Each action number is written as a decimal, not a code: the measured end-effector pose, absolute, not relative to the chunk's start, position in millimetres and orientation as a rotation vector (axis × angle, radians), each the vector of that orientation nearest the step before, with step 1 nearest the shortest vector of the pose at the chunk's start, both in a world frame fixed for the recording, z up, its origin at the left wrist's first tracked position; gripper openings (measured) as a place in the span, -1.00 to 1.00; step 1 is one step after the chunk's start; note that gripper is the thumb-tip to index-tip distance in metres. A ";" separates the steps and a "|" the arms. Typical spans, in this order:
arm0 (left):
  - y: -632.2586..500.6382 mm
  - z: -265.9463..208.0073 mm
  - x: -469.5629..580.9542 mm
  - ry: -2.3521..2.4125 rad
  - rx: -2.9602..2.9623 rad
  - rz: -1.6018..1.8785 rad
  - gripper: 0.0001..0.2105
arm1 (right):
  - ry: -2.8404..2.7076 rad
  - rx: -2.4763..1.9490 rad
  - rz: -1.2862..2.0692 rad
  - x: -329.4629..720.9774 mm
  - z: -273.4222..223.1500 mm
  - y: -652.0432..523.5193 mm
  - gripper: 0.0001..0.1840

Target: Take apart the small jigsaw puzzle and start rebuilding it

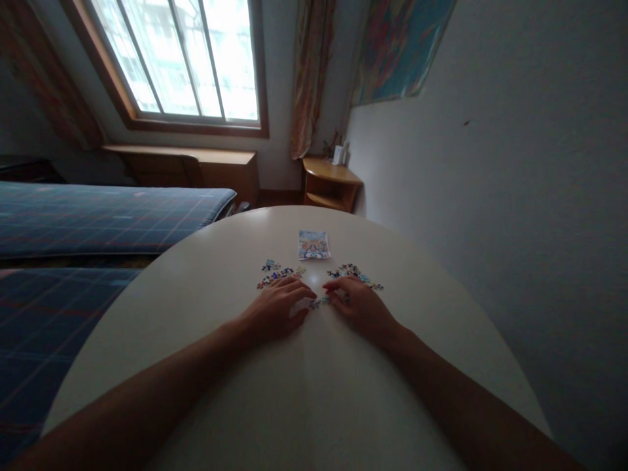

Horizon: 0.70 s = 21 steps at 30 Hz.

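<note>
My left hand (pixel 282 305) rests on the table with its fingers stretched out and the thumb apart from them. Under and just beyond its fingers lies a loose group of jigsaw puzzle pieces (pixel 267 280). My right hand (pixel 360 305) is bent, with gaps between its fingers; nothing held in it can be made out. A second group of puzzle pieces (pixel 350 269) spreads beyond its knuckles. Between the two hands are a few small pieces (pixel 314 304), close to the left fingertips and the right thumb. A printed picture sheet (pixel 314 245) lies flat beyond both groups.
The white round-edged table (pixel 196 386) carries everything. To the left stands a bed with a blue plaid cover (pixel 98 219). Beyond are a wooden desk (pixel 226 157), a corner shelf (pixel 331 171) and a window (pixel 186 59). A white wall (pixel 515 216) runs along the right.
</note>
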<state>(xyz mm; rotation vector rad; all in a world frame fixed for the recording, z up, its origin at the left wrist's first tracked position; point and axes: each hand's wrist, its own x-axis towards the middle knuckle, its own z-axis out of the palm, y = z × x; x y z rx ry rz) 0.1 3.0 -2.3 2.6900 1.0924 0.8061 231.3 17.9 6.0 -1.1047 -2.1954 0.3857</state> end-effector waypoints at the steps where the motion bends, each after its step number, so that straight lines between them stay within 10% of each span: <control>1: 2.6 -1.8 0.3 1.077 2.698 0.798 -0.72 | -2.178 -1.126 0.386 231.7 6.1 18.4 -0.77; 21: 2.2 -1.6 -0.7 1.027 2.702 0.827 -0.75 | -2.204 -1.128 0.410 231.9 5.7 17.4 -0.73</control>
